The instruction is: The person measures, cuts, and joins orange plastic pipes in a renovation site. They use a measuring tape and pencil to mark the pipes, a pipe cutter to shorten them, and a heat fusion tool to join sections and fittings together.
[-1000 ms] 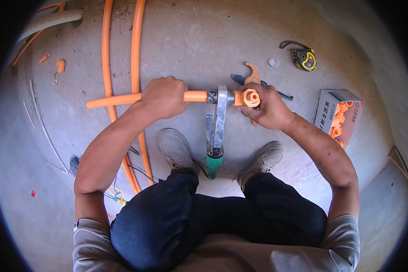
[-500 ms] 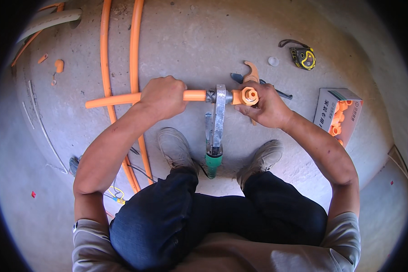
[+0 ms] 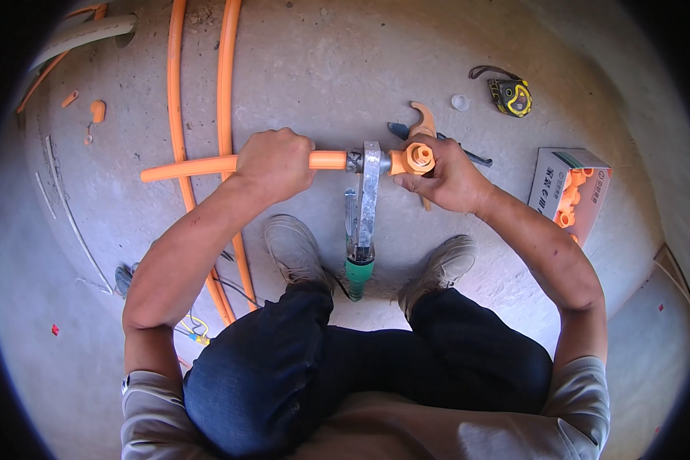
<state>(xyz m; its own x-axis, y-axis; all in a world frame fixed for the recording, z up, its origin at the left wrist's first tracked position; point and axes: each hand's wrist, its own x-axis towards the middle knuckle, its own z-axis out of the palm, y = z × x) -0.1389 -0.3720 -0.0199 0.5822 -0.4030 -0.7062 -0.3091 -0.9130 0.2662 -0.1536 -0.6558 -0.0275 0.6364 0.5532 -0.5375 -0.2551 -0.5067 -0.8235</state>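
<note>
My left hand (image 3: 275, 159) is wrapped round an orange plastic pipe (image 3: 330, 160), whose free end sticks out to the left. The pipe's right end meets one side of a pipe welding iron (image 3: 369, 195), a flat metal plate with dies on both faces and a green handle (image 3: 359, 279) toward me. On the opposite side my right hand (image 3: 451, 178) grips an orange pipe fitting (image 3: 418, 158) with a hexagonal threaded collar, pressed against the other die. Behind my right hand lie an orange pipe cutter (image 3: 423, 119) and a dark tool, both partly hidden.
Two long orange pipes (image 3: 225, 77) run along the concrete floor at the left. A tape measure (image 3: 511, 96) and a small white cap (image 3: 460, 102) lie at the far right. A box of orange fittings (image 3: 569, 195) stands right. Cables (image 3: 241, 290) trail by my left knee.
The whole scene has shifted very slightly left in the picture. Both hands keep their hold, and the pipe and fitting stay against the welding iron.
</note>
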